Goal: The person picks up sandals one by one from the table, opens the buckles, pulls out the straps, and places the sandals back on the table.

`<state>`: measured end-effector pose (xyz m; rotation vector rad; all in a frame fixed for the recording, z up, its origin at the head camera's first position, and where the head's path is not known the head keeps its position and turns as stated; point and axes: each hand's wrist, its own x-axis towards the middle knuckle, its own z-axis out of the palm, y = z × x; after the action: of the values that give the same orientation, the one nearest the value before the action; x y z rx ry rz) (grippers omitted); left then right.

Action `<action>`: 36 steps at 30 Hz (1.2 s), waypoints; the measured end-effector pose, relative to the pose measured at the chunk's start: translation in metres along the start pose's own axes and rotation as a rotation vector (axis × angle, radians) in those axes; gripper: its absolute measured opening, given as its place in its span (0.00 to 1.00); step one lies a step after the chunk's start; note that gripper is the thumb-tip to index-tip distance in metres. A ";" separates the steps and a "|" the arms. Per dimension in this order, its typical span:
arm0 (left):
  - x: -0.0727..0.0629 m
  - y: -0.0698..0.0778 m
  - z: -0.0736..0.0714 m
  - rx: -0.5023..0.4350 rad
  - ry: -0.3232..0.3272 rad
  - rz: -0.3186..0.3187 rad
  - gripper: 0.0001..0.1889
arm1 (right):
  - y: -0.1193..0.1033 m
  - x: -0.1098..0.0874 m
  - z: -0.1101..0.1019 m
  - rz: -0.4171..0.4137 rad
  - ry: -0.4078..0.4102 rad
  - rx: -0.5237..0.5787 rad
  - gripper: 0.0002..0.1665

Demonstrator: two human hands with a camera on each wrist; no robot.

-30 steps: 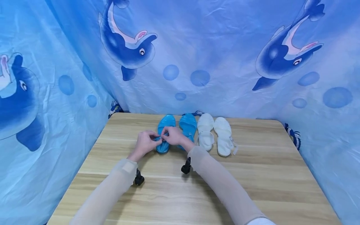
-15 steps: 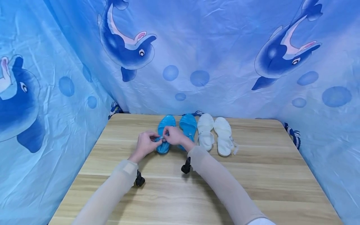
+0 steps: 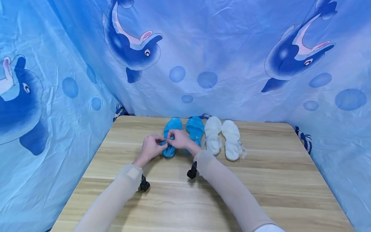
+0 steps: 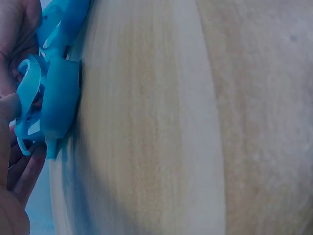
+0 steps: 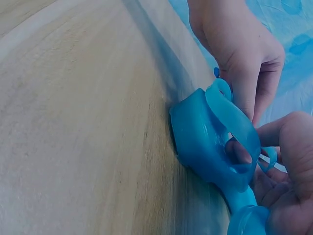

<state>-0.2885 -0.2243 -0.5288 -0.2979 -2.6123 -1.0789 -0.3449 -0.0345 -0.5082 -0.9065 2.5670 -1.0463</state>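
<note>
A blue jelly sandal (image 3: pixel 169 152) stands on the wooden table, toe toward the back curtain. My left hand (image 3: pixel 150 148) pinches its ankle strap (image 4: pixel 30 83) between thumb and fingers at the sandal's left side. From the right, my right hand (image 3: pixel 179 139) reaches over the sandal and pinches the narrow strap end (image 5: pixel 270 159). Both sets of fingertips meet close together above the heel part. The buckle is mostly hidden behind the fingers. In the right wrist view the strap arches over the raised heel cup (image 5: pixel 193 129).
A second blue sandal (image 3: pixel 195 125) stands just right, partly under my right wrist. Beyond it are two white sandals, one (image 3: pixel 213 125) beside the other (image 3: pixel 231 132). A blue dolphin-print curtain (image 3: pixel 226 100) rises behind the wooden table (image 3: pixel 275 180).
My right fingertips moved slightly away from the left ones, showing a bit of strap between them, then came back close. Both hands stay at the same sandal; the other sandals have not moved.
</note>
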 end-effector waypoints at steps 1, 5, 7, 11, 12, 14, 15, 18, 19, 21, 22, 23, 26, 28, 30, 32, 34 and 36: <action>0.000 0.000 0.000 -0.002 -0.001 0.003 0.10 | 0.000 0.000 0.000 0.001 -0.001 -0.009 0.07; 0.000 0.001 0.000 -0.007 -0.004 0.000 0.10 | -0.002 0.000 -0.002 0.017 -0.006 -0.040 0.07; 0.000 0.001 0.000 -0.009 -0.006 -0.002 0.10 | -0.001 0.000 -0.002 0.026 -0.003 -0.036 0.07; -0.001 0.001 0.000 -0.006 -0.002 0.005 0.10 | -0.002 -0.001 -0.002 0.030 0.011 -0.007 0.07; -0.001 0.001 0.000 -0.002 -0.001 0.007 0.09 | -0.002 -0.001 -0.002 0.029 0.014 -0.004 0.07; -0.002 0.001 0.000 0.005 0.003 0.014 0.09 | -0.002 -0.001 -0.001 0.027 0.019 -0.012 0.08; -0.002 0.001 0.000 0.009 0.005 0.017 0.09 | -0.002 -0.001 0.000 0.026 0.020 -0.016 0.09; -0.002 0.000 0.000 0.016 0.007 0.022 0.09 | -0.003 -0.002 0.000 0.016 0.019 -0.023 0.10; -0.002 0.000 0.001 0.019 0.011 0.026 0.09 | -0.003 -0.002 0.000 0.012 0.017 -0.021 0.10; -0.002 -0.001 0.001 0.018 0.015 0.032 0.09 | -0.004 -0.002 0.000 0.005 0.013 -0.011 0.09; -0.001 -0.002 0.001 0.018 0.017 0.035 0.09 | -0.004 -0.002 0.000 0.002 0.010 -0.011 0.09; -0.001 -0.002 0.001 0.014 0.018 0.036 0.09 | -0.004 -0.002 -0.001 0.000 0.009 -0.014 0.09; -0.001 -0.003 0.001 -0.002 0.015 0.033 0.09 | -0.004 -0.001 -0.002 0.006 0.008 -0.021 0.09; -0.001 -0.003 0.001 -0.006 0.013 0.030 0.09 | -0.004 -0.001 -0.002 0.016 0.013 -0.018 0.10; -0.001 -0.003 0.001 -0.004 0.015 0.030 0.09 | -0.003 -0.002 -0.002 0.024 0.022 -0.008 0.09; -0.001 -0.003 0.001 0.003 0.022 0.036 0.09 | -0.003 -0.002 -0.001 0.029 0.031 -0.001 0.10; -0.001 -0.003 0.002 0.009 0.027 0.043 0.08 | -0.003 -0.002 -0.001 0.034 0.039 0.000 0.11; -0.001 -0.003 0.001 0.010 0.029 0.050 0.08 | -0.003 -0.003 -0.001 0.039 0.042 -0.008 0.12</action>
<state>-0.2888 -0.2254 -0.5321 -0.3405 -2.5696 -1.0462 -0.3420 -0.0338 -0.5058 -0.8418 2.6134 -1.0566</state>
